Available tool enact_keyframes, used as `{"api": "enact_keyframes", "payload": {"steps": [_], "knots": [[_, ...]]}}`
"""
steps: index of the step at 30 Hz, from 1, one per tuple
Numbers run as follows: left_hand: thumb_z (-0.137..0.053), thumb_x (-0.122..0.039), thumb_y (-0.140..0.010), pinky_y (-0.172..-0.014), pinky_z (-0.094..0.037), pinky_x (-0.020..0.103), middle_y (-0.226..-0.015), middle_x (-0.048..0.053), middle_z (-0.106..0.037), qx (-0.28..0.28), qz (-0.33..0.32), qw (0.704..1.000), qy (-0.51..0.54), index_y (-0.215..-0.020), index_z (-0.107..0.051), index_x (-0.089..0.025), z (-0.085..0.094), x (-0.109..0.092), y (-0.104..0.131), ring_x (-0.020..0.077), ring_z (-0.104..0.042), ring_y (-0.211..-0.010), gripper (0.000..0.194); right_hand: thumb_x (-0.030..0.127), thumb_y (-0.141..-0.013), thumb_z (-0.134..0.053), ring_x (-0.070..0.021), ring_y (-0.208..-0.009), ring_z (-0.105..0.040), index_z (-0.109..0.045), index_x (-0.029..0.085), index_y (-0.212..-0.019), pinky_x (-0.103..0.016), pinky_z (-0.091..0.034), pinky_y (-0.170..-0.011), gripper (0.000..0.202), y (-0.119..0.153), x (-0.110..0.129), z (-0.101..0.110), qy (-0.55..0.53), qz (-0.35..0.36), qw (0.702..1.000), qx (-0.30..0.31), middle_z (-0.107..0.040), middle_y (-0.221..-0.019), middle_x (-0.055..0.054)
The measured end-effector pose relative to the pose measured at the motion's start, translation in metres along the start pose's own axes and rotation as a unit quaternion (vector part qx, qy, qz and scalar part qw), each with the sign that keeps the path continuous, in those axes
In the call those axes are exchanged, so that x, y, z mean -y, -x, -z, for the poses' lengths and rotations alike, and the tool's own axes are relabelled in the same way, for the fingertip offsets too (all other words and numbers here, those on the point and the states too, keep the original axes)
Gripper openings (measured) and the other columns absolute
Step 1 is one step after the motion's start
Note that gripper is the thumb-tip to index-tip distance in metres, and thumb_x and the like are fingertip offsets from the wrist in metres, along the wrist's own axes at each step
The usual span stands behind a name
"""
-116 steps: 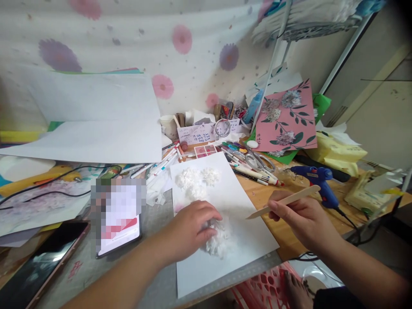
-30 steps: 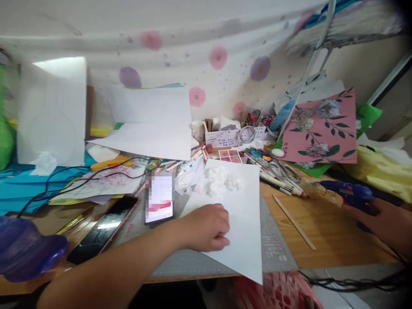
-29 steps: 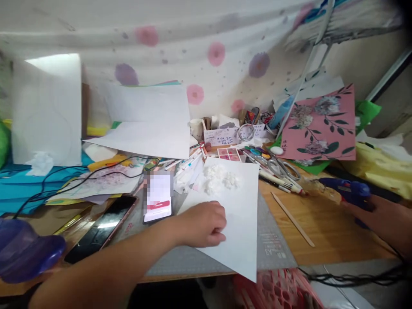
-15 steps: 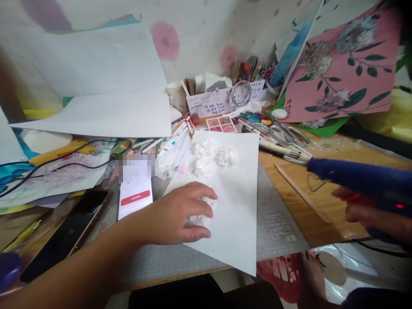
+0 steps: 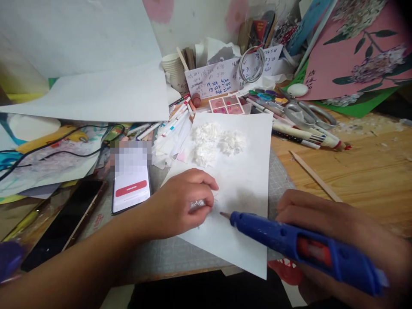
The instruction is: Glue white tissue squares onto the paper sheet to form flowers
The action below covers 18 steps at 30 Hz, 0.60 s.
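A blue glue gun (image 5: 277, 236) is gripped in my right hand (image 5: 347, 240), its tip pointing left over the white paper (image 5: 244, 184). Just left of that tip is my left hand (image 5: 183, 204), its fingers curled on the paper. Part of something whitish shows between thumb and fingers; what exactly they hold is hidden. Farther up the sheet lie three white ruffled clumps: one at upper left (image 5: 206, 132), one below it (image 5: 204, 154) and one to the right (image 5: 232, 142).
Left of the paper lie a lit phone (image 5: 131, 180) and a dark phone (image 5: 64, 223). Behind it are pens (image 5: 174, 124), a palette (image 5: 226, 104) and scissors (image 5: 309, 113). A wooden stick (image 5: 315, 176) rests at right.
The glue gun has come from the right edge to beside my left hand, carried by my right hand. My left fingers have drawn closer together. The view has shifted a little.
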<state>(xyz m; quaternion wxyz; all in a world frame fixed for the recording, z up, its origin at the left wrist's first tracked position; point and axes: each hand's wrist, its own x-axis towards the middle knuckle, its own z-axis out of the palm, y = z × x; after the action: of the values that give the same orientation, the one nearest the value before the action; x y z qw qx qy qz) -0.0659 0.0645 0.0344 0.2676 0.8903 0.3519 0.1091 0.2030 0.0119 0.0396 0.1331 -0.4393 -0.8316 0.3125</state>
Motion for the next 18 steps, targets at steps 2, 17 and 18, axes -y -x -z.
{"api": "enact_keyframes", "payload": {"steps": [2, 17, 18], "knots": [[-0.058, -0.009, -0.076, -0.084, -0.044, 0.023, -0.107, 0.004, -0.061, -0.001, 0.004, 1.0, 0.008, -0.076, -0.064, -0.017, 0.001, 0.001, 0.0, 0.0131, -0.058, -0.097, 0.011, 0.012, -0.068, -0.059, -0.0129, -0.063, -0.057, -0.054, 0.025, -0.076, -0.023, -0.043, -0.052, 0.016, -0.007, 0.005, -0.004, -0.017, 0.008, 0.998, 0.052, -0.057, -0.08, 0.001], [-0.057, -0.002, -0.074, -0.084, -0.042, 0.022, -0.103, 0.005, -0.063, -0.011, -0.019, 1.0, 0.016, -0.072, -0.061, -0.015, 0.0, 0.002, 0.003, 0.0127, -0.057, -0.098, 0.013, 0.018, -0.07, -0.056, -0.0152, -0.051, -0.054, -0.055, 0.024, -0.075, -0.028, -0.038, -0.045, 0.008, -0.013, 0.009, -0.021, 0.078, 0.014, 0.995, 0.066, -0.057, -0.08, -0.002], [-0.057, -0.002, -0.074, -0.084, -0.042, 0.022, -0.103, 0.005, -0.062, -0.01, -0.019, 1.0, 0.016, -0.072, -0.06, -0.015, 0.0, 0.002, 0.004, 0.0127, -0.057, -0.099, 0.013, 0.019, -0.071, -0.055, -0.0147, -0.051, -0.054, -0.055, 0.024, -0.075, -0.028, -0.038, -0.045, 0.006, -0.012, 0.007, -0.022, 0.075, 0.013, 0.995, 0.058, -0.057, -0.082, -0.002]]}}
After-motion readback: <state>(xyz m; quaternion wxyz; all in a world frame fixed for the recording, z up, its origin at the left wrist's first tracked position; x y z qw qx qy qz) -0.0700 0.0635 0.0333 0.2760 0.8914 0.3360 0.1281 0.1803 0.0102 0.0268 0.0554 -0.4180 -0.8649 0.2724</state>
